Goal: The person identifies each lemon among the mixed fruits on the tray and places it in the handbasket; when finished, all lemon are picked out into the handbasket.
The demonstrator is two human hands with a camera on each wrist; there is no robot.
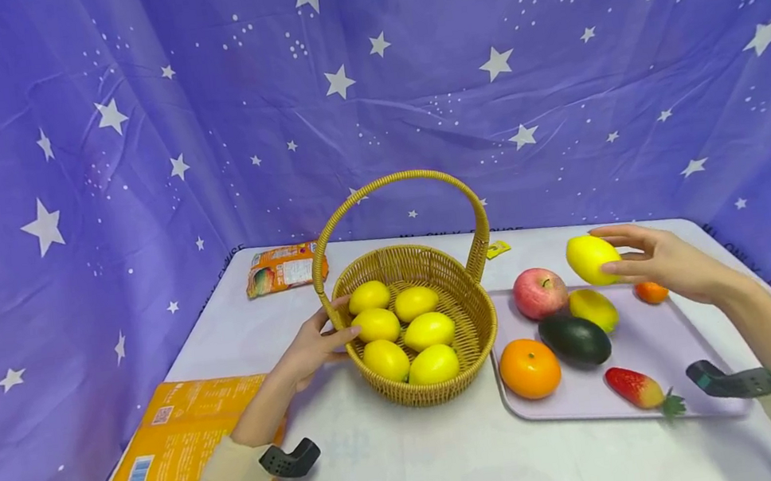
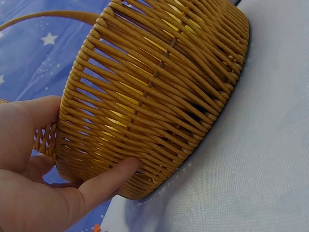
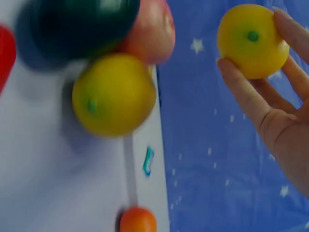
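Observation:
In the head view my left hand point(image 1: 309, 352) holds the left side of a woven basket point(image 1: 440, 392) with a tall arched handle. The left wrist view has one digit over the rim and another along the outer weave point(image 2: 159, 96). Several yellow lemons point(image 1: 429, 331) lie inside the basket. To the right, my right hand point(image 1: 663, 262) pinches another lemon point(image 1: 588, 260) between thumb and fingers, raised over the back of a pale tray point(image 1: 681, 356). Beneath it on the tray rests one more lemon point(image 1: 598, 311), beside a dark green avocado-like fruit point(image 1: 574, 340) and a red apple point(image 1: 540, 294).
An orange point(image 1: 530, 369), a strawberry point(image 1: 634, 386) and a small orange fruit point(image 1: 650, 292) also sit on the tray. Left of the basket lie a large orange packet point(image 1: 178, 434) and a smaller packet point(image 1: 284, 273). A yellow tag point(image 1: 498, 248) is behind the tray.

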